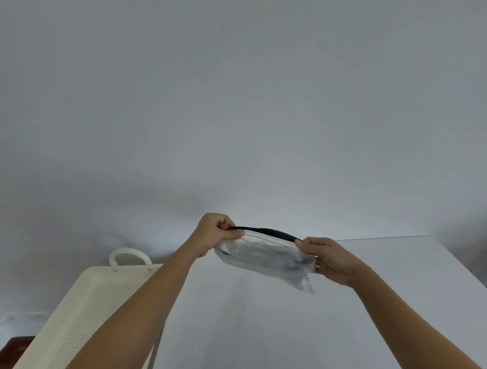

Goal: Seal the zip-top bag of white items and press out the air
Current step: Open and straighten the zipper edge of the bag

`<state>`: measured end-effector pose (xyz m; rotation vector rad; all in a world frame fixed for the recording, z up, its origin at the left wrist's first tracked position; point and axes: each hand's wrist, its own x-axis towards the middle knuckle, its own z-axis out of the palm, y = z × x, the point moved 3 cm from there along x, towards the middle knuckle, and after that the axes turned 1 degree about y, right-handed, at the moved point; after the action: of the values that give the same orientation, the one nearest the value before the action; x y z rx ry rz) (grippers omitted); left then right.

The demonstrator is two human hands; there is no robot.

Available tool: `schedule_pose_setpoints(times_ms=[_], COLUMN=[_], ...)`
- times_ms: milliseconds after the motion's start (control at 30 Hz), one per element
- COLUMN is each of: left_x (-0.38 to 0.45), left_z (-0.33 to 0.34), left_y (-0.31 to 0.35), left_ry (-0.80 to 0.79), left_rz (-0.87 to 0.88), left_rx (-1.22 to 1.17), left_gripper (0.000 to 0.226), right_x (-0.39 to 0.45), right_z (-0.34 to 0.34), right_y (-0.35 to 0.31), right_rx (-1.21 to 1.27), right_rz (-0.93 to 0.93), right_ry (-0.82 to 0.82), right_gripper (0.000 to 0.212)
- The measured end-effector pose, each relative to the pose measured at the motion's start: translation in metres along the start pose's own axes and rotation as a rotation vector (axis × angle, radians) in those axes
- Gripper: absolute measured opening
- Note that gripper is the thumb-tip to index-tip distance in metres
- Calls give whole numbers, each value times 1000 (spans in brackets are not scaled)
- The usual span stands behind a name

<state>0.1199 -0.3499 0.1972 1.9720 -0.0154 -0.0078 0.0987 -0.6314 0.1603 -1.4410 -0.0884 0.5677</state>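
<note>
A clear zip-top bag (264,257) with white items inside hangs in the air above the white table (259,323). Its top edge carries a dark zip strip that bows upward between my hands, so the mouth looks parted in the middle. My left hand (217,233) pinches the bag's left top corner. My right hand (326,259) grips the right top corner and the right side of the bag. The bag's lower right corner droops toward the table. What exactly the white items are cannot be made out.
A cream perforated cart or tray (94,311) with a looped handle (129,256) stands at the table's left side, under my left forearm. A plain white wall fills the background. The table's far edge (381,237) runs to the right behind the bag.
</note>
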Motion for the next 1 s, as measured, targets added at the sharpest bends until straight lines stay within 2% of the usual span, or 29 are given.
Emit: schedule_pose_setpoints(times_ms=[100,167,233,367,433,567,667,733,800,1000], left_x=[3,3,3,-2,-4,-8,-12,-12,-8,-3], left_z=[-15,-22,-28,-35,-36,-26,-11,-3,-3,-13], left_y=[-8,-10,-10,-10,-8,2,14,21,24,34], left_ry=[120,175,171,-81,-216,-362,-434,-417,-330,-142], left_rz=[17,40,72,35,4,4,42,92,130,278], left_rx=[-110,-96,-46,32,94,181,142,120,90,80], left_gripper=[21,22,22,9,17,26,20,19,19,8], right_x=[2,1,2,5,6,9,12,13,13,9], right_z=[3,10,18,25,29,45,61,66,66,59], right_y=[-2,-6,-10,-25,-34,-46,-54,-57,-60,-61], right_rx=[160,181,154,72,45,-34,-81,-81,-86,-284], right_rz=[-53,-97,-136,-205,-220,-202,-183,-180,-177,-165], right_ry=[-128,-201,-202,-138,-145,-219,-250,-234,-177,-21], right_gripper=[31,26,19,19,19,18,16,13,16,15])
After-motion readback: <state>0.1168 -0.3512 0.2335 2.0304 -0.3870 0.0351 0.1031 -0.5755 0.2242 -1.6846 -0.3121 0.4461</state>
